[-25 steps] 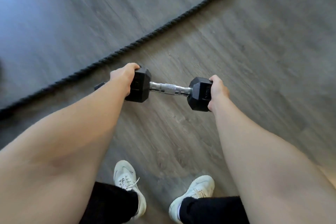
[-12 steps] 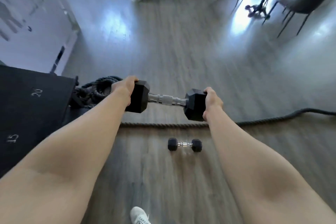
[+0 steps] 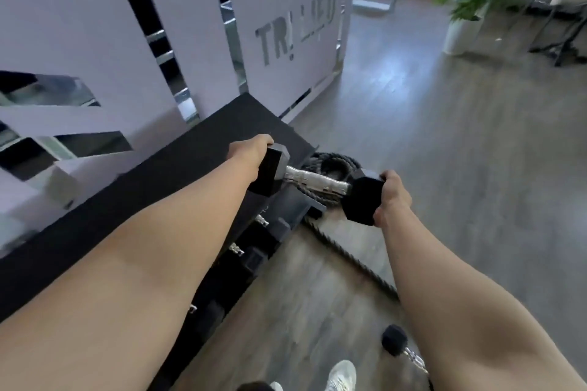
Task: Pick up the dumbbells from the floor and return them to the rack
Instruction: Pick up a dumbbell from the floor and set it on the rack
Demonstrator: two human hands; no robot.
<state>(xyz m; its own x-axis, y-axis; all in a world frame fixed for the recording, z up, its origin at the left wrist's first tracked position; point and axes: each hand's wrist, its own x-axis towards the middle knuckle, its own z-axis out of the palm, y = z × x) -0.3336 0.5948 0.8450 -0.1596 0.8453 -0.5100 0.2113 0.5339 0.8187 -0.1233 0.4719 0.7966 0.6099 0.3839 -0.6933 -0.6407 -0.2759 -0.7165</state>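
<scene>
with the left hand and right hand each clamped on a head of the dumbbell, it should stay level (the load looks heavy) and go down slowly into a free slot of the rack.

Your right arm hides the far end of the floor dumbbell, and your left arm covers much of the rack, whose stored weights are blurred. Your shoe is cut off by the bottom edge, and your left fingers are out of sight behind the held dumbbell.
</scene>
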